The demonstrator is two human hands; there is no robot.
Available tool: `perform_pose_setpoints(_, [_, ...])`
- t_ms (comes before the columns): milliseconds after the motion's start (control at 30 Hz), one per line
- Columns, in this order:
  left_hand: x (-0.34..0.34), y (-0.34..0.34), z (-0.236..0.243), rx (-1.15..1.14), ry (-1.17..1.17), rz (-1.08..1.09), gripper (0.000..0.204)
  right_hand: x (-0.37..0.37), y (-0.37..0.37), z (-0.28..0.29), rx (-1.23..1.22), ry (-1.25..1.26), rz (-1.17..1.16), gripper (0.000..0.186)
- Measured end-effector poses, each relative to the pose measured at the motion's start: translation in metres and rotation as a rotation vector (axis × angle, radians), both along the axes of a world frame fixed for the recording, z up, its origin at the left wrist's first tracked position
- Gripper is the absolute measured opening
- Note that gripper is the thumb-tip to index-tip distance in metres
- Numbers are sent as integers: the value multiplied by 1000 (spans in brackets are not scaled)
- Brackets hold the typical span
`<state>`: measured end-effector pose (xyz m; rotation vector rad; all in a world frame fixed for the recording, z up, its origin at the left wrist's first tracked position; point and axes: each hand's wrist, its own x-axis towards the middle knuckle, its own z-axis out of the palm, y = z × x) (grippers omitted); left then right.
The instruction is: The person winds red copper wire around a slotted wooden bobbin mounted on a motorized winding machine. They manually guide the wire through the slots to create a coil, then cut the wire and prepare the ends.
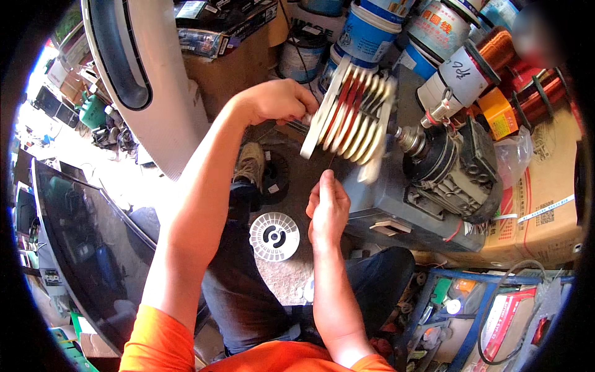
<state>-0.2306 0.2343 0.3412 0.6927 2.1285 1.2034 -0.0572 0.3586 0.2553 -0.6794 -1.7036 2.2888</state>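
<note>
An orange shirt [279,358] lies below hands [330,209] at a pale, grooved spool [328,121].

Winding form [353,118] cream, striped with red-brown wire [342,102]. Shirt [160,340] bright orange. Jeans [242,301] dark blue. Floor reel [274,237] white, black middle. Bucket [365,36] blue and white. Big cardboard box [548,211] tan.

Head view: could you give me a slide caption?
Left hand beside a pale grooved former, right hand pinching a thin wire below it, dark motor alongside.
</note>
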Motion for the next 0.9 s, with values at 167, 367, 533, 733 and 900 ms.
perform_pose_setpoints(167, [8,1,4,435,36,142,54,0,-1,-1,-17,-35,2,40])
perform_pose_setpoints(367, [-4,-7,-13,232,-163,-29,29,0,-3,-1,-27,3,9,40])
perform_pose_setpoints(533, [0,-5,-6,391,41,56,61,1,-4,-2,-21,15,4,40])
perform_pose_setpoints(733, [-1,-3,-2,31,-10,17,26,0,-1,0,-11,22,-7,40])
perform_pose_setpoints(900, [1,-1,-8,465,28,71,69,0,-2,-3,-23,10,-4,40])
